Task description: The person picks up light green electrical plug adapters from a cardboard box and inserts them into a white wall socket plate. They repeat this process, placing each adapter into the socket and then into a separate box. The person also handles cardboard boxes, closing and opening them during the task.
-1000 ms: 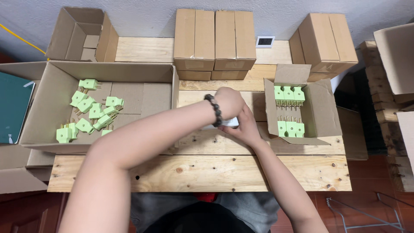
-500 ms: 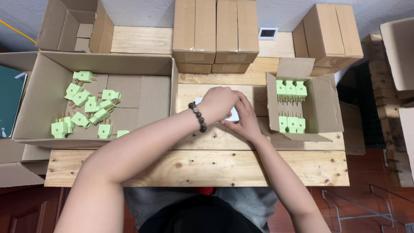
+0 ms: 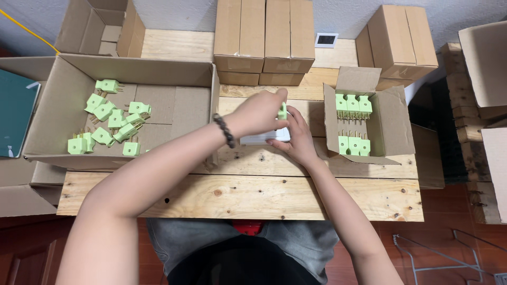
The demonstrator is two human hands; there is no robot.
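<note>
Pinching a green plug (image 3: 283, 111) in your left hand (image 3: 257, 113), you press it onto the white block (image 3: 264, 138), steadied by your right hand (image 3: 297, 138), left of the small carton (image 3: 393, 124). Seating step; next needs prong alignment.

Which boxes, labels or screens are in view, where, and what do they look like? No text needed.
Large open carton: left, brown, shallow, loose green plugs inside.
Small open carton: right, brown, green plugs in rows.
Two closed cartons: top centre, brown, side by side.
Closed carton: top right, brown, angled.
Empty open carton: top left, brown.
Small screen device: top centre, white frame, dark display.
White block: under both hands, one green plug on it.
</note>
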